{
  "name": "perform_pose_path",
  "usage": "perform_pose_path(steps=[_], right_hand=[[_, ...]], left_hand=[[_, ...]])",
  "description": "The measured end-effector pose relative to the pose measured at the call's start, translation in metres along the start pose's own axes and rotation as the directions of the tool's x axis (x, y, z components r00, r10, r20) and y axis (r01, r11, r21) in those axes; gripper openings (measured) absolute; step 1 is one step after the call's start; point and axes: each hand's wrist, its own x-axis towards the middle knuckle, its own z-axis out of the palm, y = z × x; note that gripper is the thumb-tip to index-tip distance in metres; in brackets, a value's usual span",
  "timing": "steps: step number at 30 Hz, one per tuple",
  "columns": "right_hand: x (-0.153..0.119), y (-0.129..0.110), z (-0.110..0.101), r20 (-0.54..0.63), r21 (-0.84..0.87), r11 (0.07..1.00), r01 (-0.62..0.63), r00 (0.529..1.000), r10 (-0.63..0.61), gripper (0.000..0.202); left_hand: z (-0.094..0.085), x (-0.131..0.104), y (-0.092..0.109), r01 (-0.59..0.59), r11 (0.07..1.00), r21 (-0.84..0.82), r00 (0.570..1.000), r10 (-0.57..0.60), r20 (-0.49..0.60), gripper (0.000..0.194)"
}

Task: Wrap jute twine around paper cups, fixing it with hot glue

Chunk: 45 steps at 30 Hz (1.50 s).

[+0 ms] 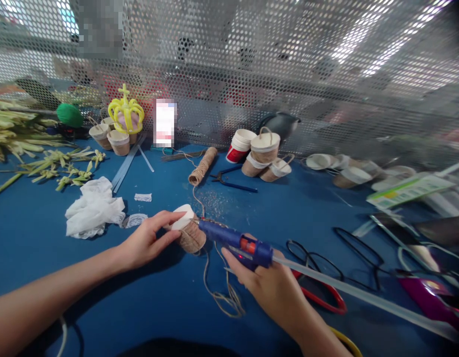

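My left hand (155,237) grips a small cup wrapped in jute twine (192,239), tilted on its side with its white end up. In my right hand (268,277) is a blue hot glue gun (224,234), a long clear glue stick (344,283) running out of its back. The gun's nozzle points at the cup's twine near the white end; whether it touches I cannot tell. Loose twine (229,300) trails from the cup onto the table. Behind it lies a roll of jute twine (203,166), with a strand leading toward the cup.
White lace (95,208) lies left of the cup. Blue-handled pliers (235,184), finished little baskets (265,148) and a stack of paper cups (241,144) stand behind. Red-handled scissors (326,292) and a black cable (359,248) are at right. A perforated metal panel (222,69) closes the back.
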Motion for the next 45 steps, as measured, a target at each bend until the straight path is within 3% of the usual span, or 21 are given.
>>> perform_pose_path(steps=[8, 17, 22, 30, 34, 45], right_hand=[[0.003, -0.001, -0.002, 0.018, -0.035, 0.993, 0.109, 0.994, -0.109, 0.041], [0.002, -0.002, -0.003, 0.002, -0.049, 0.995, 0.082, 0.997, -0.082, 0.035], [0.005, -0.007, -0.006, -0.053, -0.04, 0.991, 0.13, 0.99, -0.132, 0.034], [0.014, -0.02, -0.012, -0.102, 0.072, 0.997, 0.026, 0.995, -0.018, 0.03], [0.02, -0.033, -0.017, -0.071, 0.151, 0.984, -0.098, 0.991, 0.109, 0.026], [0.021, -0.043, -0.014, -0.058, 0.244, 0.962, -0.119, 0.989, 0.137, 0.019]], left_hand=[[0.0, 0.001, 0.001, -0.005, 1.0, 0.004, 1.0, 0.005, 0.013, 0.035], [0.0, 0.0, 0.0, -0.022, 1.0, 0.005, 1.0, 0.022, 0.0, 0.036], [0.0, 0.0, -0.001, -0.03, 1.0, -0.009, 1.0, 0.03, -0.005, 0.036], [0.0, 0.001, -0.002, -0.032, 0.999, -0.012, 0.999, 0.032, -0.003, 0.036], [0.0, 0.0, -0.002, -0.033, 0.999, -0.012, 0.999, 0.033, -0.007, 0.036], [0.0, 0.0, 0.0, -0.048, 0.999, 0.012, 0.999, 0.048, -0.008, 0.036]])
